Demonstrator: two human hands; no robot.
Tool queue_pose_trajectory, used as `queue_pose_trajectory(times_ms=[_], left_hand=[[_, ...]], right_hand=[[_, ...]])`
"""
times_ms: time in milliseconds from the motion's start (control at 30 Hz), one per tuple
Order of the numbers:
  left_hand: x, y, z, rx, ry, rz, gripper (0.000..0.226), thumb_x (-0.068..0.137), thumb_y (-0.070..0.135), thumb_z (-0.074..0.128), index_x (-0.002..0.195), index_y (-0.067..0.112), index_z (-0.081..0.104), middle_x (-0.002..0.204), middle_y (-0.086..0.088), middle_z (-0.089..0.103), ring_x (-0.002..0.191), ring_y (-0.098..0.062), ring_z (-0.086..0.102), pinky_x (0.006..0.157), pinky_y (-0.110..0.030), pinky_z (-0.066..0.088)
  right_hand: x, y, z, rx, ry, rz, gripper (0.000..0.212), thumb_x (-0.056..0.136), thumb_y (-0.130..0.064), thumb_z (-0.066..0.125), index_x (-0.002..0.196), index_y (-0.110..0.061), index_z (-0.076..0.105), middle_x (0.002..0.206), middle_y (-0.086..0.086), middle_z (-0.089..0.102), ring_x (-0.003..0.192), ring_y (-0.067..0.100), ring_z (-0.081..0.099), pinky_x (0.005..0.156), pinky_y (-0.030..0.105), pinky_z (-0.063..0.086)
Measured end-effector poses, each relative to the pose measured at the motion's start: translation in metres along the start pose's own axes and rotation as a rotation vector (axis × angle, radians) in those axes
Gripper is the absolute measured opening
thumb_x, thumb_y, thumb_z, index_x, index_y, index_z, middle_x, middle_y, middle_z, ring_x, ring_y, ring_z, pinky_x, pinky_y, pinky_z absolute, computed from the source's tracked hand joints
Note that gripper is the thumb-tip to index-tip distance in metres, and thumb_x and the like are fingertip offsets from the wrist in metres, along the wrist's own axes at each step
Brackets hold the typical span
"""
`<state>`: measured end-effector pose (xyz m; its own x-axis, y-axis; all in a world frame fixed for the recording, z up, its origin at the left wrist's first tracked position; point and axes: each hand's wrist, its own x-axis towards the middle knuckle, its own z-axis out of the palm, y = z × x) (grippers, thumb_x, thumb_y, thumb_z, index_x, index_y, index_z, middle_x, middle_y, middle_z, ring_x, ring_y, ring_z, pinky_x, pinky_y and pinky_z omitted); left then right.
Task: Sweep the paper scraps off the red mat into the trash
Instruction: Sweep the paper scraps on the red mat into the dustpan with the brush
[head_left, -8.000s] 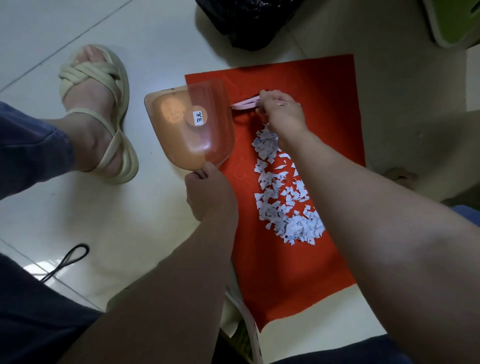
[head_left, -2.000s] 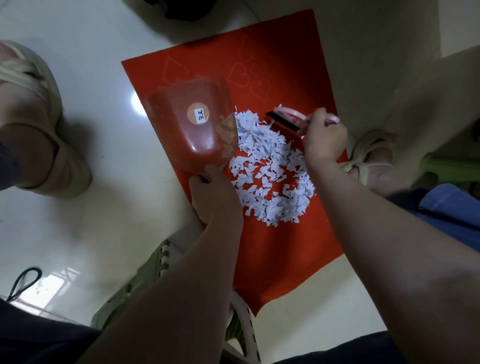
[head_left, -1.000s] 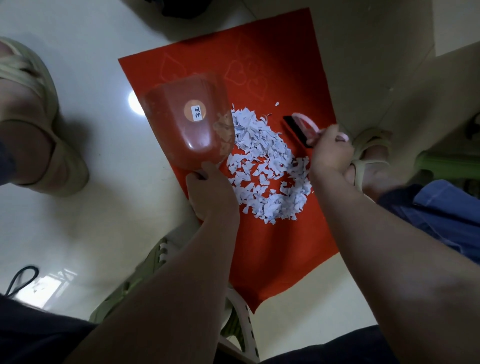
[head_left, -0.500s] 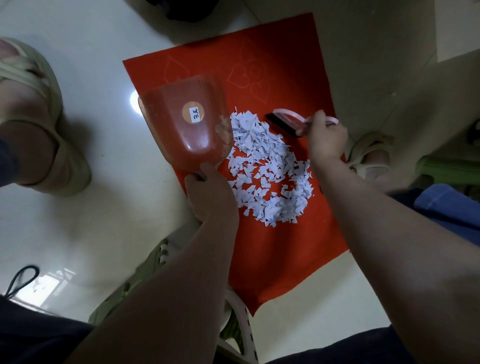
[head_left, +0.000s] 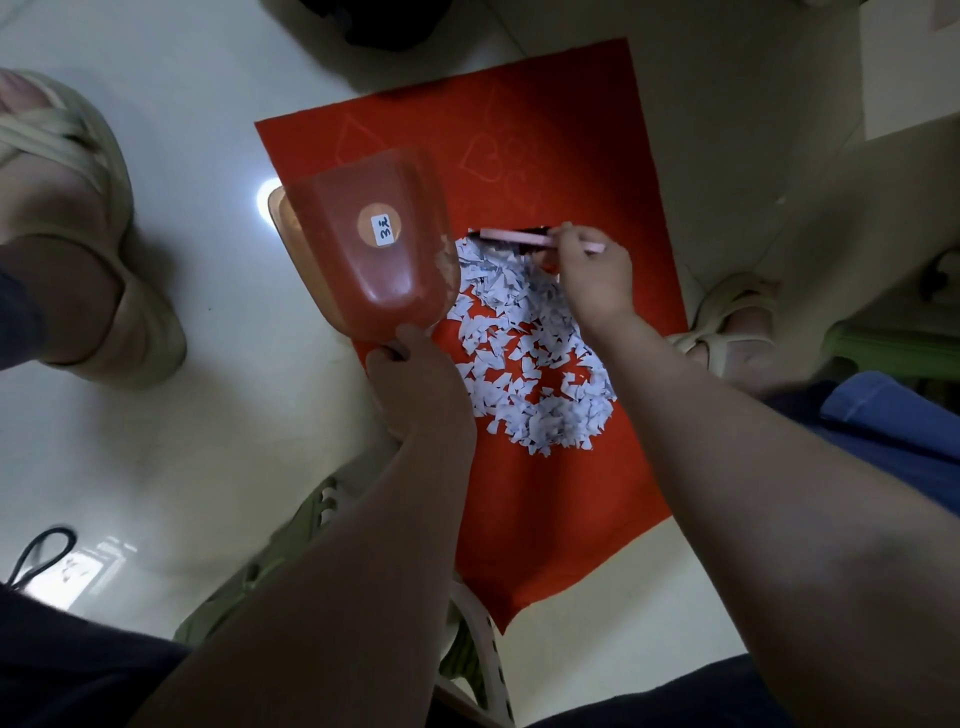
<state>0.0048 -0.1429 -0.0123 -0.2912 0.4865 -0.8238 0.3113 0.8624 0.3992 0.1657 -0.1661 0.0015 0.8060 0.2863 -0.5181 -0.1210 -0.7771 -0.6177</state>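
The red mat lies on the floor, the paper scraps still heaped mid-mat, none binned. My left hand has its grip on the dustpan handle, with the pan's lip at the heap's edge. My right hand pinches the brush in its grip. It has just swung the brush from the heap's right side to its far end, I judge for a fresh stroke panward.

Glossy pale tiled floor; light glare
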Motion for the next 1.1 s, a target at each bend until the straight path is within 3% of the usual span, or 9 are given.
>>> queue_pose_trajectory(times_ms=[100,200,300,433,600,700,833,933,1100], left_hand=[[0.000,-0.001,0.000,-0.016,-0.001,0.006,0.031,0.093,0.046,0.042,0.084,0.021,0.058,0.087,-0.004,0.070,0.082,-0.023,0.062,0.072,-0.033,0.044],[0.002,-0.003,0.001,-0.021,-0.005,0.011,0.030,0.093,0.046,0.042,0.081,0.023,0.056,0.086,-0.004,0.070,0.082,-0.023,0.062,0.071,-0.033,0.044],[0.003,-0.002,0.000,-0.025,-0.004,0.018,0.030,0.093,0.045,0.041,0.082,0.022,0.057,0.087,-0.005,0.070,0.083,-0.024,0.063,0.074,-0.035,0.048],[0.006,0.000,-0.003,-0.058,0.013,-0.003,0.033,0.094,0.043,0.042,0.090,0.016,0.061,0.086,-0.005,0.070,0.081,-0.023,0.062,0.065,-0.029,0.042],[0.006,0.005,-0.006,-0.073,0.003,-0.023,0.031,0.094,0.042,0.042,0.088,0.017,0.060,0.085,-0.004,0.070,0.079,-0.021,0.061,0.061,-0.028,0.038],[0.005,0.005,-0.005,-0.069,-0.005,-0.026,0.030,0.092,0.043,0.043,0.085,0.018,0.059,0.086,-0.004,0.070,0.082,-0.023,0.063,0.070,-0.032,0.046],[0.003,0.004,-0.003,-0.044,0.005,-0.033,0.031,0.087,0.050,0.041,0.076,0.024,0.054,0.085,-0.002,0.066,0.084,-0.026,0.064,0.084,-0.045,0.056],[0.000,0.006,-0.005,-0.052,0.010,-0.031,0.029,0.090,0.045,0.043,0.076,0.023,0.054,0.086,-0.003,0.066,0.084,-0.026,0.062,0.084,-0.044,0.055],[0.003,0.010,-0.008,-0.084,0.019,-0.048,0.029,0.092,0.040,0.044,0.081,0.017,0.056,0.086,-0.004,0.066,0.082,-0.024,0.061,0.068,-0.031,0.045]], right_hand=[[-0.007,0.013,-0.008,0.002,0.048,0.018,0.020,0.094,-0.031,0.054,0.088,-0.022,0.070,0.079,0.008,0.075,0.059,0.019,0.067,0.055,0.035,0.055],[-0.007,0.012,-0.016,0.053,0.116,-0.004,0.022,0.094,-0.028,0.051,0.089,-0.018,0.070,0.072,0.005,0.073,0.068,0.020,0.068,0.070,0.037,0.053],[-0.003,0.000,-0.014,0.057,0.126,-0.050,0.023,0.095,-0.028,0.050,0.088,-0.020,0.070,0.074,0.006,0.073,0.062,0.011,0.063,0.069,0.033,0.050],[0.006,-0.020,0.008,0.069,0.049,-0.065,0.018,0.093,-0.028,0.052,0.092,-0.021,0.069,0.077,0.003,0.074,0.076,0.021,0.069,0.074,0.034,0.054],[-0.007,-0.010,0.019,0.013,-0.071,-0.022,0.021,0.096,-0.021,0.052,0.109,-0.014,0.067,0.086,-0.001,0.072,0.064,0.006,0.061,0.056,0.017,0.048],[-0.016,0.011,0.004,-0.022,-0.100,0.011,0.022,0.095,-0.018,0.053,0.111,-0.014,0.067,0.086,0.002,0.072,0.055,0.002,0.055,0.047,0.015,0.044],[-0.018,0.020,-0.011,-0.019,0.019,0.015,0.020,0.090,-0.019,0.053,0.095,-0.020,0.072,0.086,0.004,0.074,0.073,0.021,0.065,0.064,0.031,0.050],[-0.018,0.013,-0.013,0.047,0.067,-0.022,0.020,0.090,-0.018,0.050,0.089,-0.022,0.070,0.091,0.010,0.073,0.090,0.027,0.069,0.072,0.027,0.053],[-0.015,-0.017,0.013,0.139,-0.034,-0.066,0.017,0.094,-0.013,0.052,0.099,-0.016,0.068,0.079,0.003,0.071,0.077,0.014,0.067,0.073,0.028,0.056]])
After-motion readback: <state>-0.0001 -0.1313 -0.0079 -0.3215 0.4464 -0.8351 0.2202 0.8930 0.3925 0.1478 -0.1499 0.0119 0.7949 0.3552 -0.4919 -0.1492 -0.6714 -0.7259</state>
